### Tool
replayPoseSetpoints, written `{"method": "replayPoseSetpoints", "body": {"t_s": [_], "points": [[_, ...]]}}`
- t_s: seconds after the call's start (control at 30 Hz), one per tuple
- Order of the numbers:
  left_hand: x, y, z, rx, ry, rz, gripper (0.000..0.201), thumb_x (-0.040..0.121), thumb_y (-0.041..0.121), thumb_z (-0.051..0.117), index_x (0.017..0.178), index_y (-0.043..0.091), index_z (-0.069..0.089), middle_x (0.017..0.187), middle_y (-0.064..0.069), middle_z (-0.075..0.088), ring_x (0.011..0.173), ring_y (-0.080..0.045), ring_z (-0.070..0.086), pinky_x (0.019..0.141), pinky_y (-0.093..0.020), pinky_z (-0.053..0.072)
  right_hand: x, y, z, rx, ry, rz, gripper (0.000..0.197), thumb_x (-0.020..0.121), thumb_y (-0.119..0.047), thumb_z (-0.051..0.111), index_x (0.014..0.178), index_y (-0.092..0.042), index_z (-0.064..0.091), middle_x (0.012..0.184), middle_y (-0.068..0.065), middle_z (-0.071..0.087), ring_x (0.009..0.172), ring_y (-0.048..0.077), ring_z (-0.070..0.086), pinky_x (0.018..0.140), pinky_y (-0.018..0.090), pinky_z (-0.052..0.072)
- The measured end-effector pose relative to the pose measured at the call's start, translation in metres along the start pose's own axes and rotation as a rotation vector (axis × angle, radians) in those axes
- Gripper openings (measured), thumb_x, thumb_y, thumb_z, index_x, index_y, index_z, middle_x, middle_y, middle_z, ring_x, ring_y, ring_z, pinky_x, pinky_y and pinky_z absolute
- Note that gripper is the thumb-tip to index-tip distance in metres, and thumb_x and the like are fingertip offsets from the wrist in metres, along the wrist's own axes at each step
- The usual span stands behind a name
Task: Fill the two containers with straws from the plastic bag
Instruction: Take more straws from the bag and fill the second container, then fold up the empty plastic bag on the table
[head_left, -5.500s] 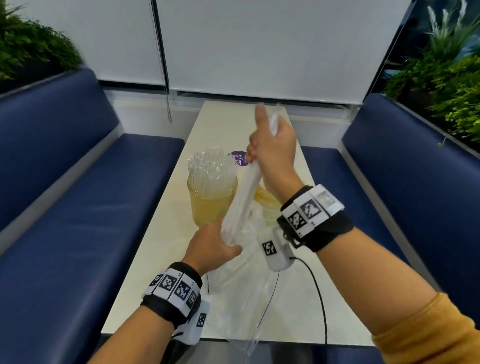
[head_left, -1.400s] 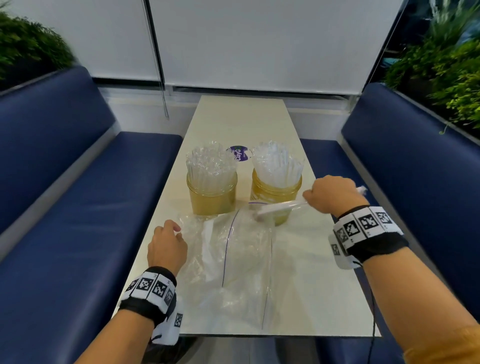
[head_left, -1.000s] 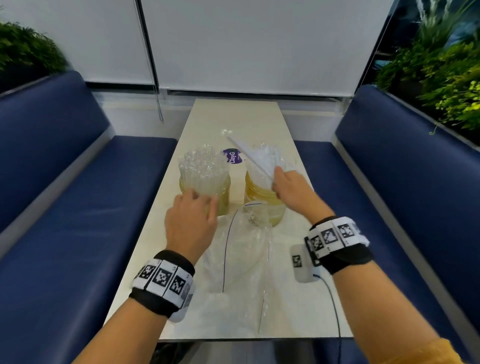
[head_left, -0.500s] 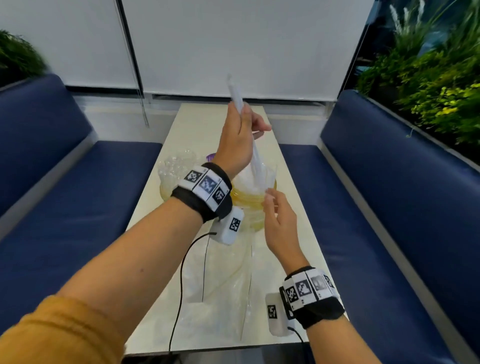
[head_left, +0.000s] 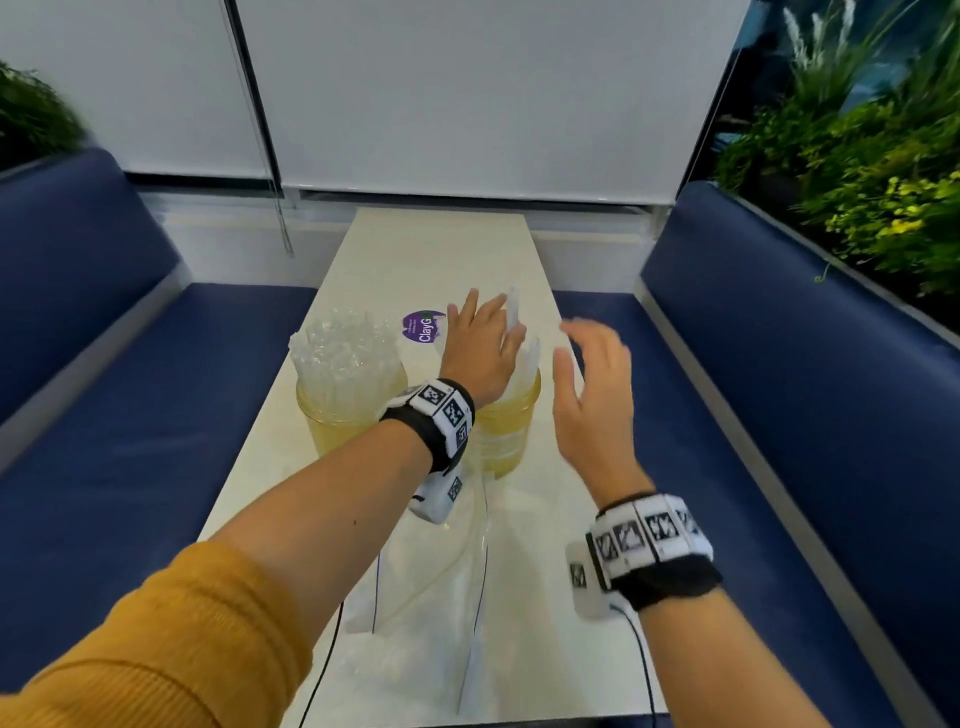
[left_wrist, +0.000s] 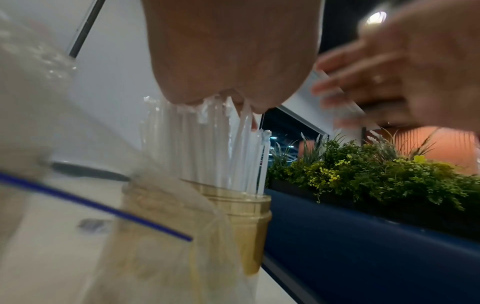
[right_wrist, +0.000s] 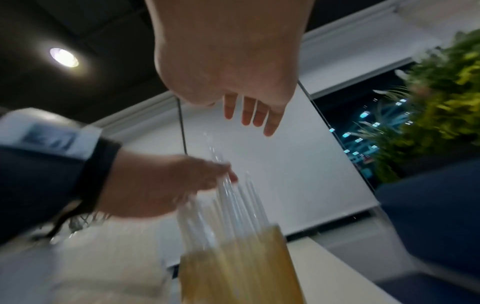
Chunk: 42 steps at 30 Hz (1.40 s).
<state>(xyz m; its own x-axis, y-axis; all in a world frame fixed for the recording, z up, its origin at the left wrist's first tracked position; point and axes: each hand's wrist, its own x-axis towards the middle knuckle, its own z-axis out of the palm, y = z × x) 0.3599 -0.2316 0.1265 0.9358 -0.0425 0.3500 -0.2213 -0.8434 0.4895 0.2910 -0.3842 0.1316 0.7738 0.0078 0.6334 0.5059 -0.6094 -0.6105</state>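
Observation:
Two amber jars stand on the table. The left container (head_left: 345, 421) is packed with clear straws. My left hand (head_left: 488, 332) lies over the right container (head_left: 506, 436), its palm on the straw tops there. It pinches one upright straw (head_left: 513, 309) between thumb and forefinger. The right wrist view shows the same straw (right_wrist: 217, 162) rising above that hand (right_wrist: 155, 185) and the jar (right_wrist: 239, 263). My right hand (head_left: 589, 364) hovers just right of the jar, fingers spread, holding nothing. The plastic bag (head_left: 431, 597) lies flat in front of the jars.
Blue benches (head_left: 779, 389) flank the narrow white table (head_left: 441, 249). A purple sticker (head_left: 423, 327) sits behind the jars. Plants (head_left: 857, 171) stand behind the right bench. Wrist-camera cables trail over the bag near the front edge.
My left hand has come down from high above the right container onto its straws, still with the straw. My right hand has left the jar's front and moved to its right, fingers spread.

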Motion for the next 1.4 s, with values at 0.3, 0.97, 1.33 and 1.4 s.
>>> {"method": "replayPoseSetpoints", "body": {"t_s": [0.3,0.97,1.33,1.4], "points": [[-0.010,-0.006,-0.023,-0.002,-0.063,-0.003,0.067,0.091,0.028,0.061,0.152,0.012,0.038,0.160,-0.009,0.032,0.153,-0.031,0.011,0.124,-0.048,-0.001,0.083,0.003,0.056,-0.320,-0.599,-0.199,0.048,0.110,-0.022,0.028,0.155,-0.004,0.029,0.160,0.012,0.032,0.150,0.025,0.026,0.119,0.031,0.022],[-0.001,-0.005,-0.067,-0.210,-0.089,-0.132,0.046,0.106,0.021,0.037,0.151,0.016,0.036,0.160,-0.008,0.029,0.150,-0.025,0.021,0.123,-0.054,0.008,0.082,-0.010,0.063,-0.239,-0.240,-0.201,0.035,0.102,-0.024,0.045,0.133,-0.018,0.060,0.134,0.004,0.056,0.126,0.022,0.047,0.102,0.038,0.042],[-0.083,-0.008,-0.190,-0.265,0.103,-0.062,0.025,0.102,0.019,0.043,0.097,0.025,0.067,0.092,0.008,0.072,0.083,-0.008,0.066,0.080,-0.030,0.054,-0.033,-0.081,0.071,-0.254,-0.766,0.278,0.100,0.072,-0.097,0.024,0.065,-0.012,0.075,0.062,0.003,0.071,0.061,0.019,0.068,0.067,0.034,0.055],[-0.118,-0.033,-0.187,-0.144,0.148,-0.162,0.023,0.098,0.024,0.045,0.092,0.027,0.066,0.083,0.008,0.071,0.075,-0.016,0.066,0.072,-0.037,0.054,-0.059,-0.084,0.088,-0.188,-0.761,0.330,0.103,0.066,-0.101,0.027,0.065,-0.009,0.074,0.064,0.005,0.072,0.059,0.020,0.068,0.067,0.036,0.057]]}}
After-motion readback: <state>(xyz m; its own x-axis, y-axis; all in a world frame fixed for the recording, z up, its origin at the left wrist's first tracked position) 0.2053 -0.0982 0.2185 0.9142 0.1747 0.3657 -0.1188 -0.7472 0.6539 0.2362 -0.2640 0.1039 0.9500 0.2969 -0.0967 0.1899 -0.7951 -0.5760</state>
